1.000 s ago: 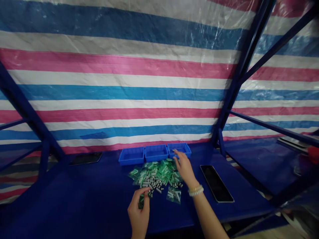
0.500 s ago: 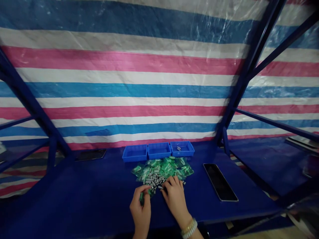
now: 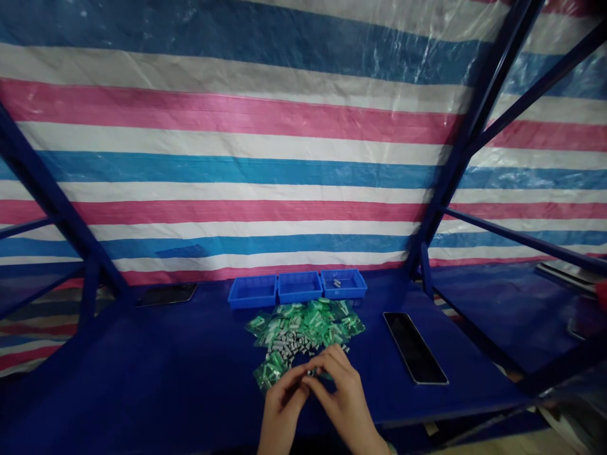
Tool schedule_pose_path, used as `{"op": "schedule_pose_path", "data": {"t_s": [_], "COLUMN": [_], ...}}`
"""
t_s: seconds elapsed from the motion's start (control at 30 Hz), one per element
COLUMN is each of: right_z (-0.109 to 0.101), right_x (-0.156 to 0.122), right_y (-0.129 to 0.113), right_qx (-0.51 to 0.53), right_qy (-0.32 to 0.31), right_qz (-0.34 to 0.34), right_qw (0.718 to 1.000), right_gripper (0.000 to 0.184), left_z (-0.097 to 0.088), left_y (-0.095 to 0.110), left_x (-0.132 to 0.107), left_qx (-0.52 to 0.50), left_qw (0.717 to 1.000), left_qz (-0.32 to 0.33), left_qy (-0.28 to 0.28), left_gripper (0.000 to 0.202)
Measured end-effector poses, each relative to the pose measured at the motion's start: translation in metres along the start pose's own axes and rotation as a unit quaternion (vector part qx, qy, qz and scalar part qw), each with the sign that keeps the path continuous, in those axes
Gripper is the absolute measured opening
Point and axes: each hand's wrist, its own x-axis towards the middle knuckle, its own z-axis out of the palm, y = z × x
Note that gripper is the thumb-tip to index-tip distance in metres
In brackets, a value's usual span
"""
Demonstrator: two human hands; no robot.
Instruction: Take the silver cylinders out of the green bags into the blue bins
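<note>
My left hand (image 3: 284,399) and my right hand (image 3: 340,387) meet fingertip to fingertip at the near side of a pile. Between them shows a small silver metal cylinder (image 3: 310,373), pinched by the fingers of both hands. Part of it is covered by the fingertips. Just beyond lie several loose grey metal cylinders (image 3: 288,345), heaped against small green plastic bags (image 3: 313,319) with pale pieces inside. One green bag (image 3: 271,371) rests beside my left hand, apart from the rest. A bit of green also shows under my right fingers.
Three blue trays (image 3: 300,297) stand in a row behind the pile; the right one holds a few small metal pieces (image 3: 336,283). A dark phone (image 3: 415,347) lies at right, another flat dark device (image 3: 167,294) at far left. Blue frame posts (image 3: 453,170) flank the blue table (image 3: 190,373).
My left hand has let go of the green bag, which now lies on the table. Both hands have come together around a small metal cylinder. The view has shifted slightly.
</note>
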Motion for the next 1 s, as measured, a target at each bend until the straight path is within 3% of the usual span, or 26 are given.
{"op": "schedule_pose_path", "data": {"t_s": [0.1, 0.23, 0.37, 0.5, 0.6, 0.7, 0.8, 0.9, 1.0], "right_z": [-0.004, -0.003, 0.008, 0.010, -0.011, -0.041, -0.062, -0.058, -0.032], "right_x": [0.005, 0.008, 0.003, 0.008, 0.039, 0.087, 0.126, 0.129, 0.099], "right_y": [0.001, 0.013, 0.026, 0.040, 0.061, 0.088, 0.107, 0.109, 0.093], "right_qx": [0.000, 0.044, 0.132, 0.197, 0.112, -0.069, -0.204, -0.219, -0.206], "right_qy": [-0.005, 0.031, 0.024, 0.028, 0.075, 0.130, 0.089, 0.069, 0.024], "right_qz": [-0.013, 0.034, 0.097, 0.109, 0.068, 0.015, 0.009, 0.013, -0.004], "right_qw": [1.000, 0.998, 0.986, 0.974, 0.988, 0.989, 0.975, 0.973, 0.978], "right_gripper": [0.011, 0.011, 0.006, 0.008, 0.010, 0.014, 0.015, 0.019, 0.017], "left_z": [-0.001, -0.002, 0.002, -0.002, -0.017, -0.036, -0.050, -0.059, -0.066], "left_y": [-0.003, 0.002, 0.006, 0.000, -0.006, -0.008, -0.010, -0.014, -0.022], "left_x": [-0.002, -0.007, -0.008, -0.001, 0.009, 0.018, 0.022, 0.021, 0.021], "left_qx": [-0.043, -0.018, 0.054, 0.148, 0.259, 0.357, 0.435, 0.477, 0.470], "left_qw": [0.998, 0.995, 0.990, 0.967, 0.926, 0.880, 0.850, 0.843, 0.854], "left_qz": [-0.015, 0.036, 0.115, 0.197, 0.260, 0.291, 0.273, 0.229, 0.211], "left_qy": [0.031, 0.088, 0.059, 0.059, 0.092, 0.114, 0.120, 0.098, 0.071], "left_gripper": [0.028, 0.029, 0.023, 0.025, 0.029, 0.030, 0.036, 0.042, 0.033]}}
